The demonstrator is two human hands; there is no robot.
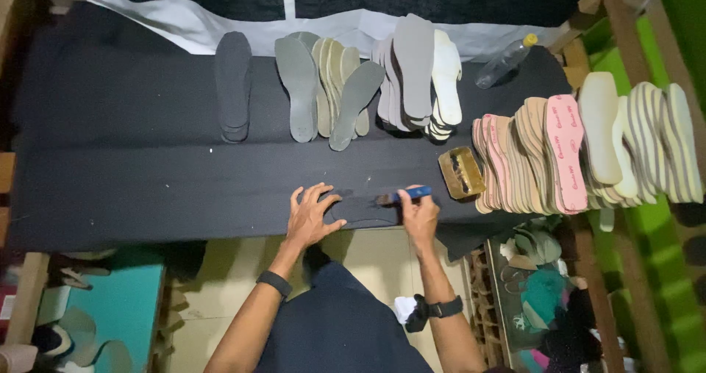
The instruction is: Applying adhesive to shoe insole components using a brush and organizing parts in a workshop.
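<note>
Near the lower middle of the frame, a dark insole (pixel 362 213) lies flat on the black table (pixel 118 160), close to its near edge. The left hand (pixel 312 215) rests on the insole's left end, fingers spread wide and pressing it down. The right hand (pixel 419 215) is closed around a small brush with a blue handle (pixel 406 194), its bristle end pointing left and touching or just above the insole's right part; which of the two cannot be told. Both wrists wear dark bands.

Just right of the brush, a small yellowish open tin (pixel 462 171) sits on the table. In the upper middle of the frame, a short stack of dark insoles (pixel 233 86) lies beside a fanned group of grey and olive insoles (pixel 323 86), and further right stands a pile of grey and white insoles (pixel 423 75). A clear plastic bottle with a yellow cap (pixel 506 61) lies tilted at the upper right. At the right side of the frame, a long overlapping row of pink, tan and cream insoles (pixel 573 152) leans across the table edge and a wooden rack (pixel 625 42). A white sheet (pixel 176 24) shows along the table's far edge.
</note>
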